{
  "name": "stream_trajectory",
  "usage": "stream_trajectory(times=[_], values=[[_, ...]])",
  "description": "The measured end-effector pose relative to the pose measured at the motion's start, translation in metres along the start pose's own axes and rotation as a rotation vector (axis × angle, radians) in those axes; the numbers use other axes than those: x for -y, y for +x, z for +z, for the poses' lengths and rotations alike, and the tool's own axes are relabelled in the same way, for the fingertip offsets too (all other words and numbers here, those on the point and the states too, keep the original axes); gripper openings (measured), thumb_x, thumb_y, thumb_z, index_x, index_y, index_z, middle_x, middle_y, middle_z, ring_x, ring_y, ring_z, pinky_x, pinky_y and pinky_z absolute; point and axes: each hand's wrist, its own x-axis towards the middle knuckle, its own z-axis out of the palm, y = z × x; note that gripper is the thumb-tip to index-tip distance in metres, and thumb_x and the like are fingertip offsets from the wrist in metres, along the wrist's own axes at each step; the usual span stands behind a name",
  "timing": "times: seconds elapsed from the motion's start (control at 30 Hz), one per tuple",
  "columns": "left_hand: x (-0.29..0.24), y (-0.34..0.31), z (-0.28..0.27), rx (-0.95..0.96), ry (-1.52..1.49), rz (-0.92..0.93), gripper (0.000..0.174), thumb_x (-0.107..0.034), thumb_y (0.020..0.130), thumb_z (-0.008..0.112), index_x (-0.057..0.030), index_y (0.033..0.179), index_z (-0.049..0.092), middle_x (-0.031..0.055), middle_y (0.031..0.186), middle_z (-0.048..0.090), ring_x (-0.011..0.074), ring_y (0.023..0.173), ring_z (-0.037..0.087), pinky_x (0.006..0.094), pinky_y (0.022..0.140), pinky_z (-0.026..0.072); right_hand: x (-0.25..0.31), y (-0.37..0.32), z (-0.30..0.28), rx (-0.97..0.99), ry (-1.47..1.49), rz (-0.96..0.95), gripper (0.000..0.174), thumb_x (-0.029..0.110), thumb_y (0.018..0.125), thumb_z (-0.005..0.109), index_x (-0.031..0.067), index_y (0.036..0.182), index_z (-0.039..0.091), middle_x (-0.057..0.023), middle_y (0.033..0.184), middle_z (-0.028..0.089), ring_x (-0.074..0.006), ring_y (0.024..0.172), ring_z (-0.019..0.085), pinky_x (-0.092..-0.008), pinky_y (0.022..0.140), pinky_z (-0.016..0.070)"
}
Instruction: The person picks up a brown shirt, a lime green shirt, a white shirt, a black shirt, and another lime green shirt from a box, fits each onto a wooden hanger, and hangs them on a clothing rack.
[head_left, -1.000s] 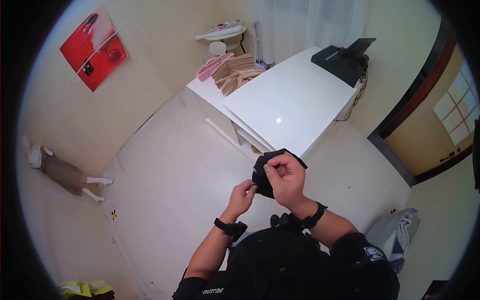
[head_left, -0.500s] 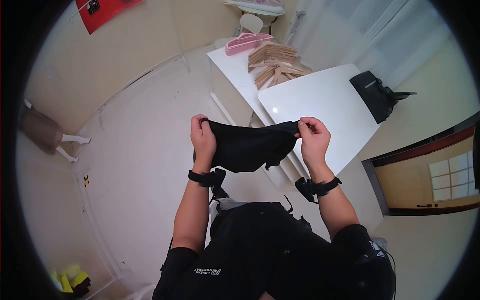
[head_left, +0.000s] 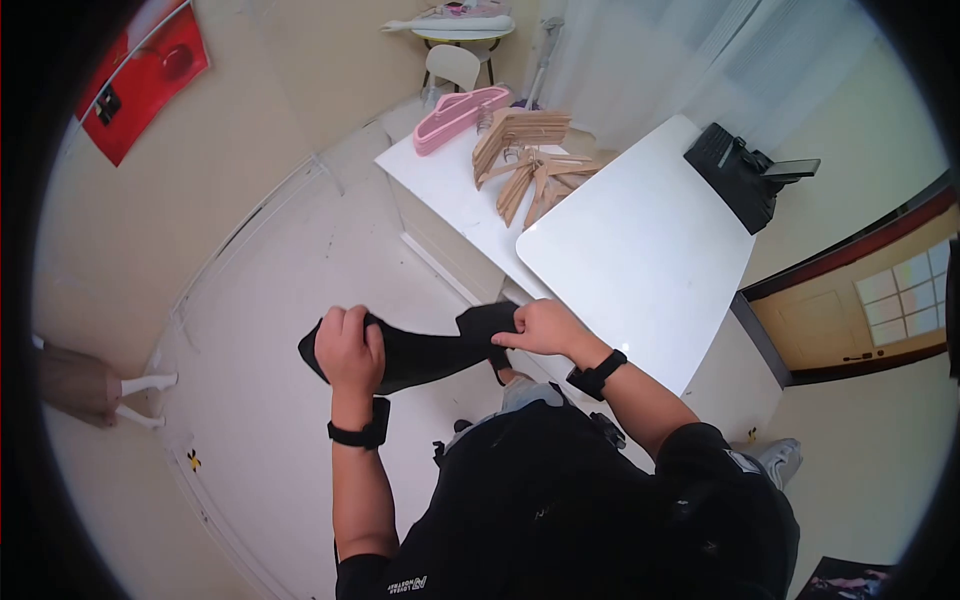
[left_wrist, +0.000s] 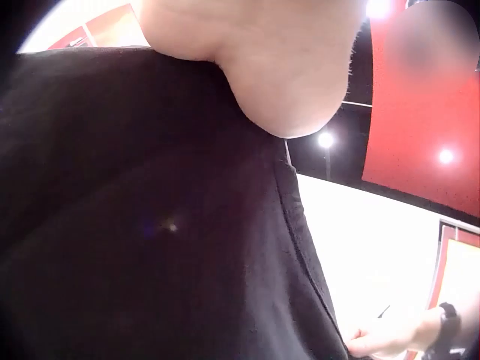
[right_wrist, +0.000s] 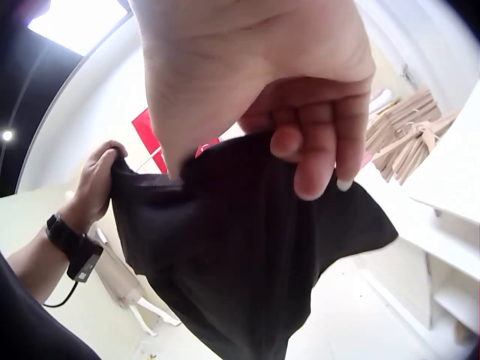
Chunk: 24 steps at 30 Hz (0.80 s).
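Note:
A black cloth (head_left: 420, 358) is stretched between both hands in the head view, above the floor in front of the body. The left hand (head_left: 348, 350) grips its left end, fingers curled over the fabric. At the other end the right hand (head_left: 545, 328) pinches the cloth between thumb and fingers. In the left wrist view the dark fabric (left_wrist: 150, 210) fills much of the picture below the left hand (left_wrist: 262, 60). The right wrist view has the cloth (right_wrist: 240, 247) hanging in folds under the right hand (right_wrist: 262, 82).
Beyond the hands stands a white table (head_left: 640, 240) with wooden hangers (head_left: 530, 150), pink hangers (head_left: 460, 115) and a black device (head_left: 735, 175). A chair (head_left: 452, 66) is behind it. A skirted mannequin (head_left: 85, 388) is at the left wall, a door (head_left: 850, 310) at the right.
The cloth was bunched between close hands, then spread wide and held up; now it hangs lower and narrower, the right hand nearer the left. The head view has shifted.

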Motion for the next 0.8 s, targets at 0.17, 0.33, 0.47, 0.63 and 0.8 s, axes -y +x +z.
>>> stream_trajectory(times=[0.17, 0.33, 0.47, 0.63, 0.8], values=[[0.023, 0.013, 0.007, -0.02, -0.012, 0.194, 0.016, -0.004, 0.06, 0.054, -0.0047, 0.075, 0.053, 0.0079, 0.057, 0.042, 0.0245, 0.048, 0.043, 0.0344, 0.045, 0.0342, -0.046, 0.075, 0.0, 0.082, 0.358, -0.062, 0.042, 0.046, 0.079, 0.063, 0.0052, 0.085, 0.066, -0.0109, 0.072, 0.064, -0.0263, 0.068, 0.06, -0.0356, 0.063, 0.0469], [0.037, 0.035, 0.019, -0.035, 0.049, 0.059, 0.019, 0.0, 0.06, 0.049, -0.0035, 0.078, 0.051, 0.0099, 0.058, 0.044, 0.0265, 0.049, 0.042, 0.0344, 0.045, 0.0341, -0.151, 0.173, -0.029, -0.358, 0.259, 0.231, 0.032, 0.021, 0.075, 0.061, 0.003, 0.101, 0.061, -0.015, 0.083, 0.066, -0.0329, 0.078, 0.062, -0.0409, 0.069, 0.0499], [0.049, 0.043, 0.036, 0.0, 0.104, -0.042, 0.015, 0.001, 0.066, 0.042, -0.0008, 0.079, 0.05, 0.0113, 0.06, 0.043, 0.0257, 0.05, 0.041, 0.0339, 0.047, 0.0354, -0.226, 0.262, -0.031, -0.532, 0.56, 0.562, 0.056, 0.016, 0.072, 0.063, -0.0072, 0.119, 0.042, -0.03, 0.108, 0.055, -0.0415, 0.099, 0.056, -0.0418, 0.088, 0.0459], [0.05, 0.049, 0.06, -0.001, 0.053, -0.171, 0.014, 0.001, 0.068, 0.04, 0.0002, 0.078, 0.05, 0.0114, 0.06, 0.043, 0.0249, 0.051, 0.041, 0.0324, 0.047, 0.0335, -0.263, 0.333, -0.026, -0.619, 0.738, 0.94, 0.062, 0.013, 0.073, 0.06, -0.0088, 0.123, 0.03, -0.0334, 0.115, 0.049, -0.0438, 0.104, 0.053, -0.0416, 0.093, 0.0434], [0.054, 0.064, 0.079, -0.02, 0.029, -0.205, 0.018, 0.002, 0.063, 0.04, -0.0028, 0.077, 0.05, 0.0094, 0.057, 0.037, 0.0236, 0.047, 0.035, 0.0325, 0.044, 0.0274, -0.27, 0.348, -0.023, -0.646, 0.997, 1.013, 0.054, 0.01, 0.073, 0.059, -0.008, 0.116, 0.033, -0.0315, 0.118, 0.046, -0.0396, 0.108, 0.052, -0.0392, 0.094, 0.0427]])
